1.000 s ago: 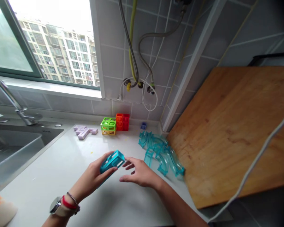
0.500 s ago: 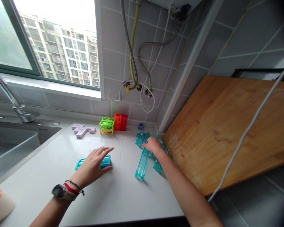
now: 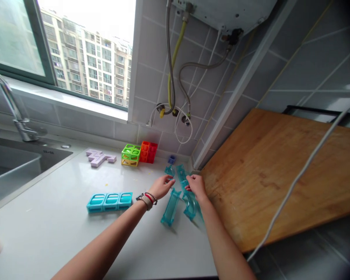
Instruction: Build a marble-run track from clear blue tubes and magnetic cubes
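Observation:
My left hand point(image 3: 162, 186), with a watch and bracelets at the wrist, has its fingers closed at the lower edge of a small clear teal track piece point(image 3: 169, 170). Just to the right, my right hand point(image 3: 196, 186) pinches another teal track piece point(image 3: 181, 174); its fingers partly hide that piece. Below the hands, a straight teal track piece point(image 3: 171, 208) lies on the counter. A curved teal track piece point(image 3: 189, 206) is beside it, close under my right forearm.
A blue three-window block row point(image 3: 110, 202) lies left of my forearm. Lilac blocks point(image 3: 99, 157), a green and yellow cube point(image 3: 130, 154), red blocks point(image 3: 148, 151) and a small blue block point(image 3: 171, 159) stand at the back. A wooden board point(image 3: 280, 167) leans at right; the sink point(image 3: 55, 155) is left.
My left hand has moved right, from over the blue block row to the teal pieces. Two teal pieces that were close together now sit apart. The view has shifted slightly.

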Demonstrator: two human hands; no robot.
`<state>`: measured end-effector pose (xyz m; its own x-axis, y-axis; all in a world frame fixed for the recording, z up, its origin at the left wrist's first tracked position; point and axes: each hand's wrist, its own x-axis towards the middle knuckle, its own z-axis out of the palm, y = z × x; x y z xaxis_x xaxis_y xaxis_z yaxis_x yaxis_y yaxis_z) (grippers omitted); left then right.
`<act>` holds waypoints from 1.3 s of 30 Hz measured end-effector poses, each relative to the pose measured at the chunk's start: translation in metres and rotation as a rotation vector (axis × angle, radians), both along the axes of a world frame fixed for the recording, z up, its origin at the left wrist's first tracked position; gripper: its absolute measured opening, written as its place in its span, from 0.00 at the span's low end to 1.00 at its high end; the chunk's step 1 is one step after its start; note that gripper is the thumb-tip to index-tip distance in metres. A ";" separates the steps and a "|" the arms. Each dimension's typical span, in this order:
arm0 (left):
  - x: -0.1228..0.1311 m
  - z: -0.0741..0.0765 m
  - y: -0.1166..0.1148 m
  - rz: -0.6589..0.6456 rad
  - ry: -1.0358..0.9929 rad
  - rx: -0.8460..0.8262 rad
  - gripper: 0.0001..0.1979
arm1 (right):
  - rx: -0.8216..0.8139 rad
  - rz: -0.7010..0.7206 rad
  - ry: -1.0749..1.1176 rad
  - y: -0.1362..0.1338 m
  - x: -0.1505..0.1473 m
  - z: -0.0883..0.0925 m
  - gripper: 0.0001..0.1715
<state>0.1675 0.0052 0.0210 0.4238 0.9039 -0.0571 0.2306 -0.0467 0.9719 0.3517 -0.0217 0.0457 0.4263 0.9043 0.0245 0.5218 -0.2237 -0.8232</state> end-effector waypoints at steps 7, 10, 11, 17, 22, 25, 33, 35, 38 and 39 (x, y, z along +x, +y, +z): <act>-0.004 0.035 -0.033 -0.032 -0.243 -0.152 0.32 | 0.243 0.214 0.386 -0.069 -0.023 0.011 0.18; -0.033 0.043 -0.066 -0.046 -0.385 -0.156 0.30 | 0.233 0.432 0.403 -0.105 -0.039 0.007 0.18; -0.044 0.043 -0.078 -0.043 -0.401 -0.120 0.29 | 0.242 0.429 0.379 -0.115 -0.044 0.006 0.16; -0.104 0.017 -0.138 0.013 -0.242 -0.029 0.24 | 0.180 0.629 0.586 -0.139 -0.078 0.000 0.26; -0.131 -0.001 -0.164 0.034 -0.194 -0.084 0.18 | 0.055 0.722 0.837 -0.144 -0.101 -0.018 0.19; -0.136 -0.009 -0.171 0.154 -0.158 -0.068 0.15 | 0.022 0.557 0.973 -0.150 -0.112 -0.035 0.19; -0.115 -0.025 -0.165 0.343 -0.267 -0.125 0.23 | 0.187 0.251 0.990 -0.139 -0.131 -0.054 0.20; -0.108 -0.026 -0.164 0.366 -0.260 -0.085 0.24 | 0.210 0.220 0.946 -0.132 -0.134 -0.053 0.17; -0.100 -0.026 -0.164 0.378 -0.226 -0.026 0.25 | 0.168 0.302 0.926 -0.126 -0.143 -0.048 0.22; -0.098 -0.026 -0.164 0.383 -0.207 -0.015 0.25 | 0.150 0.342 0.918 -0.125 -0.147 -0.046 0.23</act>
